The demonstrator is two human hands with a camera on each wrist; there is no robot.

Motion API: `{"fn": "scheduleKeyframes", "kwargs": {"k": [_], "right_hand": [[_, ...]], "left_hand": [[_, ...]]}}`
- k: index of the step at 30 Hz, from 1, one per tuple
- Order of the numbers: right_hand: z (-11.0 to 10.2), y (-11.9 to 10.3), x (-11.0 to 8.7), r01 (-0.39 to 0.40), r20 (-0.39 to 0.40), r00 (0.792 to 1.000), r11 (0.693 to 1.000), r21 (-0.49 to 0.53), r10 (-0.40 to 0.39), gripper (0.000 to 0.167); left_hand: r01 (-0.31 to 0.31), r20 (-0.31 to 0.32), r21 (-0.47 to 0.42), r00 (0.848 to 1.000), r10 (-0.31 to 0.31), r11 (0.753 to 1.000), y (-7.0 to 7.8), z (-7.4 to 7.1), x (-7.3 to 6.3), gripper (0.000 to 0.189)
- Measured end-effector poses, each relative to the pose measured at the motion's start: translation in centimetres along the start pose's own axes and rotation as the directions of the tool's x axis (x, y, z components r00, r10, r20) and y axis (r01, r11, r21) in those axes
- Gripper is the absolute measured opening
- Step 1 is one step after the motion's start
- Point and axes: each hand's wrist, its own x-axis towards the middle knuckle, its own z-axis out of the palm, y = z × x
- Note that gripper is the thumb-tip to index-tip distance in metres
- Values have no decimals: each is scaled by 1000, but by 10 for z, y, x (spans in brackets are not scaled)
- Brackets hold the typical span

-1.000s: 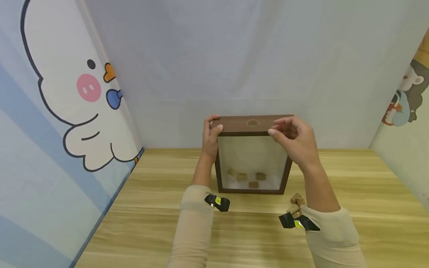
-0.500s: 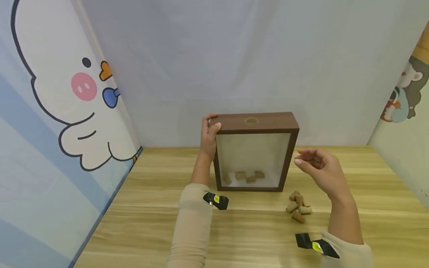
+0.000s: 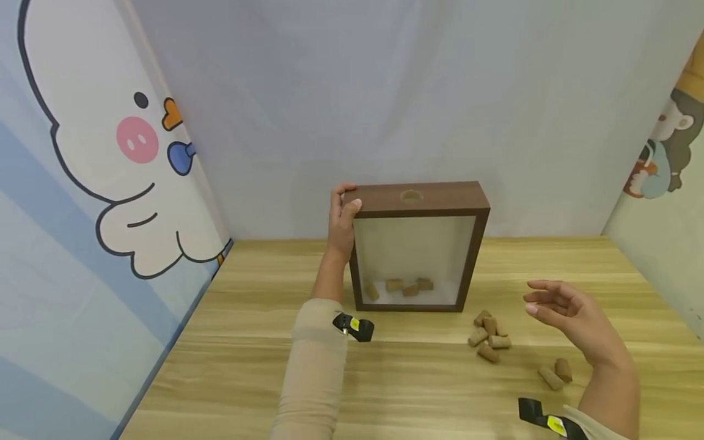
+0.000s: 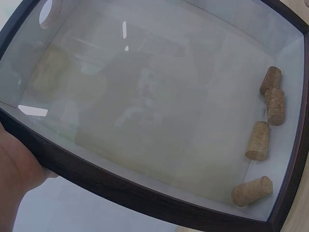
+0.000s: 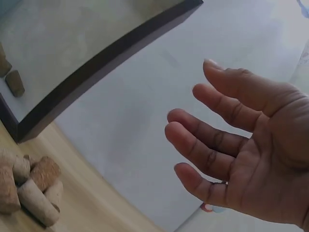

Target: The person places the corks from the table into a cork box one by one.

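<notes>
A dark brown shadow box (image 3: 476, 256) with a clear front and a round hole (image 3: 411, 196) in its top stands upright on the table. Several corks (image 4: 258, 141) lie along its bottom inside. My left hand (image 3: 342, 227) grips the box's upper left corner, thumb at the front edge and fingers over the top. Over the table to the right, my right hand (image 3: 572, 318) hovers with relaxed, spread fingers and an empty palm, plain in the right wrist view. Loose corks (image 3: 488, 353) form a small pile by the box's lower right corner. Two more corks (image 3: 552, 378) lie nearer the right wrist.
The wood-grain table (image 3: 418, 379) reaches back to a pale curtain (image 3: 308, 110). A cartoon-printed panel (image 3: 137, 208) borders the left side, and another printed panel (image 3: 660, 244) borders the right.
My right hand has moved from above the box top down and to the right, uncovering the loose corks. My left hand keeps its grip. Inside the box, one cork has settled at the left.
</notes>
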Motion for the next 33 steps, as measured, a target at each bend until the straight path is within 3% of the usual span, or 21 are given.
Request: {"fn": "scheduleKeyframes", "kwargs": {"k": [5, 9, 14, 18, 21, 26, 30, 33], "right_hand": [[-13, 15, -14, -73, 48, 996, 994, -84, 77, 42], [-21, 26, -24, -108, 97, 989, 992, -65, 114, 43], [-33, 43, -36, -92, 172, 981, 996, -15, 94, 39], [-43, 55, -44, -124, 207, 969, 990, -59, 134, 40], [-45, 64, -48, -205, 200, 954, 973, -109, 223, 47], [-45, 78, -55, -348, 195, 906, 923, -162, 375, 62], [-46, 87, -57, -396, 217, 879, 903, -165, 425, 66], [-47, 91, -56, -409, 211, 870, 892, -195, 445, 66]], "left_hand": [[7, 9, 6, 1000, -7, 1000, 19, 3, -7, 49], [6, 10, 3, 1000, -6, 1000, 21, 4, -8, 50], [1, 7, -1, 1000, -1, 1000, 19, 3, -6, 50], [-2, 4, -3, 1000, 2, 1000, 17, 4, -6, 50], [-1, 6, -4, 1000, 1, 1000, 16, 4, -7, 50], [0, 10, -6, 1000, 0, 1000, 16, 4, -7, 49], [-2, 12, -2, 1000, 2, 1000, 17, 5, -7, 49], [-3, 6, 4, 1000, 3, 1000, 17, 5, -7, 50]]}}
